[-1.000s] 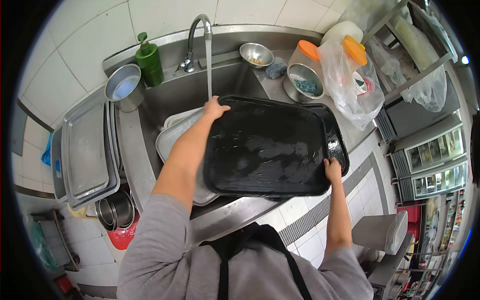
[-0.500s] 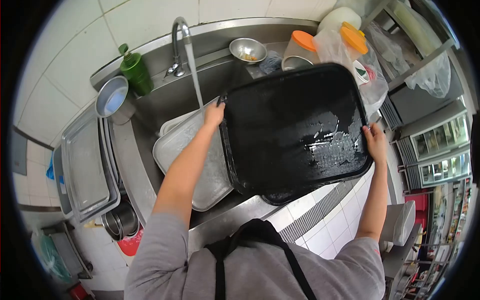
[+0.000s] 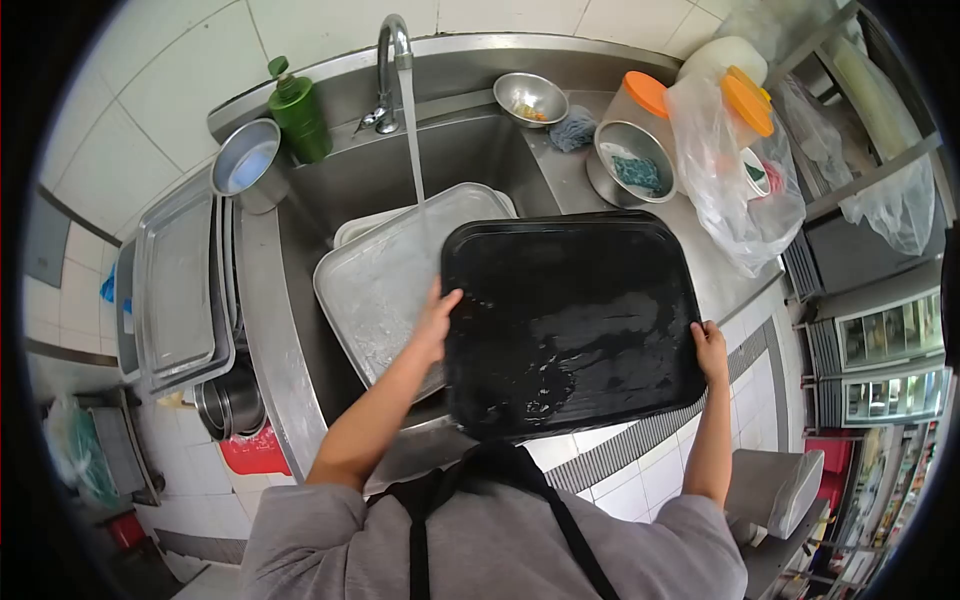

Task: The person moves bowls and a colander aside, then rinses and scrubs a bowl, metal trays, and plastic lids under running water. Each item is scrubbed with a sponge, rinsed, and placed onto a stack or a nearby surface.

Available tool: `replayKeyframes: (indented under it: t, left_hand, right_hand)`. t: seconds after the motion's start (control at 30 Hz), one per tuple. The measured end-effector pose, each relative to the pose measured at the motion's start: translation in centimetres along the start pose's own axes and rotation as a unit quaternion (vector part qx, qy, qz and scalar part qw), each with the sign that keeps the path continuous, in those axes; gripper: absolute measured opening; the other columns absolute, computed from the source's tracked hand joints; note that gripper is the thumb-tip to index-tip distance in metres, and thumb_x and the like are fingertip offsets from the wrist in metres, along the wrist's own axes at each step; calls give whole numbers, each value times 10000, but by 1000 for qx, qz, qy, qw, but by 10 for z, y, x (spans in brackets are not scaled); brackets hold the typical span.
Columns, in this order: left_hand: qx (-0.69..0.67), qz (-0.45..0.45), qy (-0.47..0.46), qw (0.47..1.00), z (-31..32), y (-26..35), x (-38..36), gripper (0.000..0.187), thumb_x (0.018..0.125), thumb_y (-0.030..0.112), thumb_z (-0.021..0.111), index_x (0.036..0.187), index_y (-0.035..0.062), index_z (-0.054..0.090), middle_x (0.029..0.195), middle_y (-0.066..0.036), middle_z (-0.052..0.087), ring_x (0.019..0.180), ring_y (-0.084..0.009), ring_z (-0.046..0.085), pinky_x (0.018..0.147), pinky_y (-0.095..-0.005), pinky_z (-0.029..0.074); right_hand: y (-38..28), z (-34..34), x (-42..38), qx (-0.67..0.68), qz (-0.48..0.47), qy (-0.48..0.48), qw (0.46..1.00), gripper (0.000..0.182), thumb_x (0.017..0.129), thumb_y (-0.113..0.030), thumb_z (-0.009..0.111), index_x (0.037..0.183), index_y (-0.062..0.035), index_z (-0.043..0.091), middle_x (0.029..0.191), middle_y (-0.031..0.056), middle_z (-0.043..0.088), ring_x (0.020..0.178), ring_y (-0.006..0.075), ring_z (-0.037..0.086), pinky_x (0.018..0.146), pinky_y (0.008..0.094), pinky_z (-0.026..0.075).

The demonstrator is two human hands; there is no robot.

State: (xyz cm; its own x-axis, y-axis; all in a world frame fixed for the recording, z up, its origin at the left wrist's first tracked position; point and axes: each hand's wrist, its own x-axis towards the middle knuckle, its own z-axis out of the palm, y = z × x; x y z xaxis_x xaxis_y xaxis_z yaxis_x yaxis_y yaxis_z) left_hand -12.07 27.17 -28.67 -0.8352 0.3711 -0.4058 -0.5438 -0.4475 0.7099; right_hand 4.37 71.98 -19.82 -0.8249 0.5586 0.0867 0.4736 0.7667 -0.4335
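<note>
A wet black tray (image 3: 575,320) is held up over the front right of the sink, gripped at both short sides. My left hand (image 3: 435,320) is closed on its left rim, with the thumb on top. On the right rim, my right hand (image 3: 710,352) is closed too, its other fingers partly hidden beneath. Under the running tap (image 3: 392,75), a grey metal tray (image 3: 375,275) lies in the sink (image 3: 340,190), with the edge of a pale tray behind it. Water falls onto the grey tray. The black tray covers the grey tray's right part.
A metal pot (image 3: 632,165) with a green scouring pad, a small steel bowl (image 3: 530,100) and plastic bags (image 3: 735,210) stand on the right counter. A green bottle (image 3: 298,115) and a metal cup (image 3: 245,165) sit at left, near stacked trays (image 3: 180,290).
The black tray has come down and closer to my body, and lies flatter. Water on its surface has shifted toward the near edge. The pot with the scouring pad is now uncovered.
</note>
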Motion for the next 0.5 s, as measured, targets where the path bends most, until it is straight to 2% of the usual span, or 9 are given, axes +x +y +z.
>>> replayKeyframes:
  t: [0.03,0.1,0.17,0.23,0.27,0.33,0.37,0.43,0.5]
  left_hand:
    - [25,-6,15,1000,-22,9,-8,560,850,145,522,1344,120,260,1182,-100,491,997,-216,519,839,-360,450]
    - [96,-7,153,984,-75,20,-15,505,850,127,513,1312,91,313,1146,-120,518,992,-216,526,830,-349,455]
    - [121,-33,253,959,-86,48,-39,458,846,123,514,1273,47,364,1137,-137,523,997,-217,524,841,-324,438]
    - [182,9,298,937,-172,17,-14,411,840,111,522,1227,17,422,1114,-150,533,1000,-223,524,859,-305,412]
    - [183,14,304,935,-178,16,-16,411,840,111,522,1227,17,422,1114,-150,533,1000,-223,524,859,-305,412]
    - [272,0,388,880,-182,16,-19,343,839,89,527,1159,-19,468,1046,-122,562,986,-215,532,863,-310,405]
    - [272,2,394,878,-184,17,-19,343,839,89,527,1159,-19,468,1046,-122,562,986,-215,532,863,-310,405]
    - [275,69,413,866,-194,14,-16,358,824,66,534,1161,-38,474,1092,-126,547,1034,-209,501,920,-292,346]
    - [285,88,435,850,-205,10,-12,395,819,47,516,1197,-44,445,1125,-126,532,1037,-208,498,905,-285,355]
  right_hand:
    - [-35,-5,-15,1,-8,-14,1000,293,823,-250,582,747,20,496,628,162,530,599,261,517,575,350,397]
    - [-114,-8,-24,-24,-43,-46,998,286,800,-234,601,804,39,518,723,246,582,719,386,584,623,395,441]
    - [-161,11,-12,-9,-83,-72,994,286,803,-221,592,810,57,526,767,269,580,769,418,566,663,431,438]
    - [-197,35,17,-53,-137,-105,984,279,805,-211,578,840,63,538,813,276,580,824,432,552,712,458,435]
    - [-216,46,32,-71,-155,-123,978,272,806,-208,572,850,59,543,830,272,584,844,427,553,734,459,438]
    - [-246,67,63,-116,-184,-162,962,269,804,-209,567,880,47,546,860,262,592,872,415,559,764,454,446]
    - [-256,80,77,-144,-193,-183,953,274,802,-214,569,901,40,544,873,255,597,879,407,563,773,447,452]
    - [-258,109,93,-111,-199,-172,958,281,800,-214,570,920,38,539,886,251,599,880,400,568,777,446,454]
    - [-251,140,98,-83,-203,-160,962,289,798,-213,572,940,36,534,899,247,600,881,393,573,780,445,456]
